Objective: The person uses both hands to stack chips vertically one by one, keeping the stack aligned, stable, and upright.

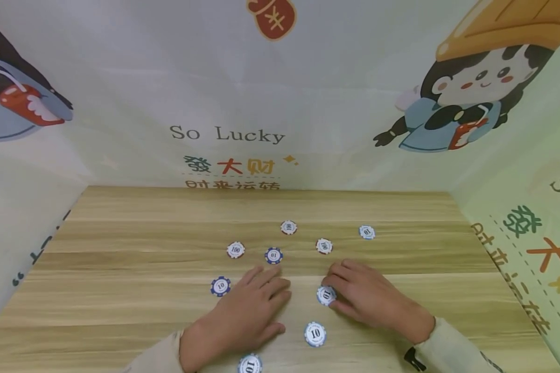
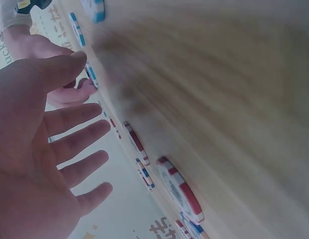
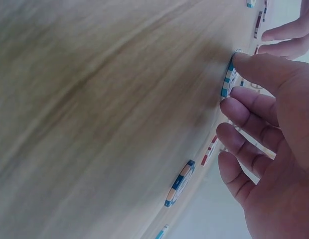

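Observation:
On the wooden table, my right hand (image 1: 368, 295) has its thumb and forefinger at the edge of a light blue poker chip (image 1: 326, 295) marked 10. The right wrist view shows this chip (image 3: 228, 77) lying flat between thumb and forefinger, pinched at its rim. My left hand (image 1: 247, 313) is over the table with fingers fairly straight and spread. Its palm (image 2: 25, 144) holds nothing in the left wrist view. Beside its fingers lie two dark blue 10 chips (image 1: 221, 286). Another light blue chip (image 1: 315, 334) sits between the forearms, nearer the body.
Red-edged 100 chips (image 1: 235, 249) lie farther back, with one light blue chip (image 1: 366, 232) at the back right. Another light blue chip (image 1: 250, 364) is cut off by the bottom of the head view. Printed cloth walls (image 1: 135, 103) surround the table (image 1: 135, 223).

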